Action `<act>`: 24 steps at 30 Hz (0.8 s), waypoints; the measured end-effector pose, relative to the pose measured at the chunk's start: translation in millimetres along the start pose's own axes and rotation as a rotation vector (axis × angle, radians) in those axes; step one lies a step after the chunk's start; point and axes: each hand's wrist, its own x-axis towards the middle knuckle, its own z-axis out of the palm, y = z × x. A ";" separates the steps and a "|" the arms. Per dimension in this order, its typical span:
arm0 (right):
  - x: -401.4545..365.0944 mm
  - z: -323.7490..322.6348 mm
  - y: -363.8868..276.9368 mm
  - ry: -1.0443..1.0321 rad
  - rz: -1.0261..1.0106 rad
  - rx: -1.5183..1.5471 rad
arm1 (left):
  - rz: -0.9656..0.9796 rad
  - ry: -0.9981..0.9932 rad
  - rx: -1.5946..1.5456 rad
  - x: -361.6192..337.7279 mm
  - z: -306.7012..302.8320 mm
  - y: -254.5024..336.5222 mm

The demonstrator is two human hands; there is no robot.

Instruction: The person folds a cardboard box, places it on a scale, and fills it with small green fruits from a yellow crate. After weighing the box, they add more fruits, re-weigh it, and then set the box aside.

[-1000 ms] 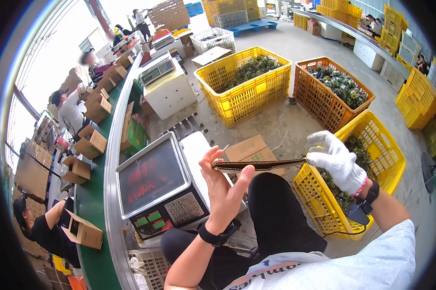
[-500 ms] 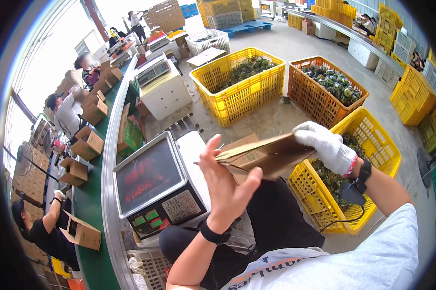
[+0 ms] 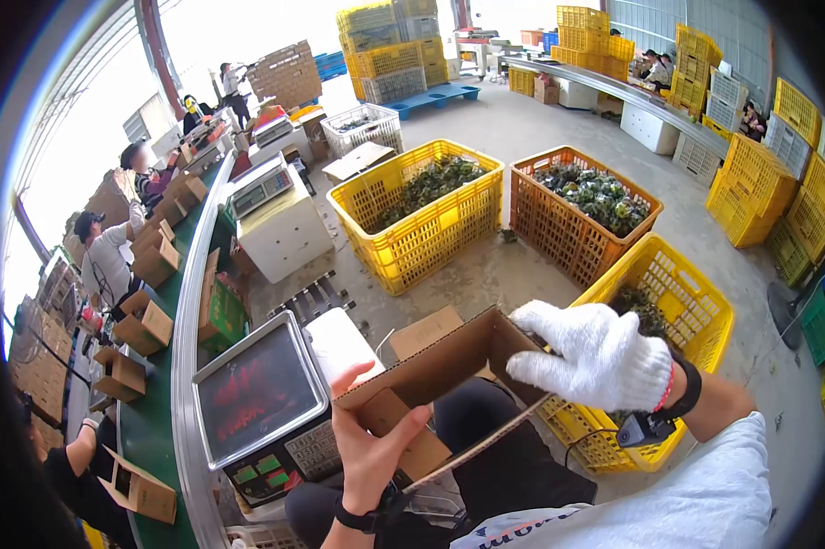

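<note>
An opened-out cardboard box (image 3: 435, 371) is held in front of my body, its walls spread into a hollow frame with legs visible through it. My left hand (image 3: 371, 453), bare, grips its left end, the thumb inside against a folded flap. At the other end my right hand (image 3: 604, 357), in a white knitted glove, holds the right wall with thumb and fingers. A weighing scale (image 3: 261, 389) with a dark, wet-looking tray stands left of my left hand. Beneath my right forearm is a yellow crate (image 3: 696, 284) partly filled with dark green produce.
Another yellow crate (image 3: 421, 252) and an orange crate (image 3: 577, 220) hold leafy produce ahead. Along the left runs a green conveyor (image 3: 165, 435) with a metal rail (image 3: 188, 366), carrying several open cartons. Co-workers stand beyond it. Yellow crates (image 3: 751, 188) are stacked at right.
The cardboard box has gone from nearly flat to opened out, and both hands have lowered with it. My right hand has shifted to its right wall. The view has tilted up.
</note>
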 end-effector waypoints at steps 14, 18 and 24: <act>10.8 45.2 54.0 0.005 -0.305 0.116 | 0.348 -0.280 0.309 -0.7 -9.3 -25.0; 15.1 68.3 67.7 0.346 -0.356 0.275 | 0.507 -0.416 0.410 -8.2 -6.2 -15.7; 9.3 84.1 64.3 0.671 -0.340 0.399 | 0.609 -0.722 0.752 -9.0 -13.1 21.6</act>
